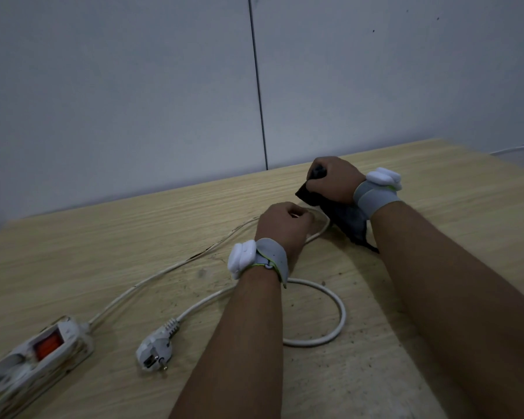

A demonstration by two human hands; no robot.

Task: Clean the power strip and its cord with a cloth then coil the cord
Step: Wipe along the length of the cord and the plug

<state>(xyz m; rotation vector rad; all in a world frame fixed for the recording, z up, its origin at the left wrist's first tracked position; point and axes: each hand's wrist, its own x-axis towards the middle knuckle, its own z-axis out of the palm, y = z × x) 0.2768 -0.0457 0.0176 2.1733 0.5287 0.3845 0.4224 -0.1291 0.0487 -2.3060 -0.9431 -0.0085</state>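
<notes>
A white power strip (34, 355) with an orange switch lies at the table's near left corner. Its white cord (152, 276) runs up and right to my left hand (282, 225), which grips the cord where it bends. From there the cord loops back under my left forearm to the white plug (156, 349) lying on the table. My right hand (333, 179) grips a dark cloth (345, 219) that hangs down to the table just right of the cord's bend.
The wooden table (133, 225) carries dark specks of dirt near my forearms. A grey wall with a vertical seam stands right behind the table's far edge. Both wrists wear grey straps with white pads.
</notes>
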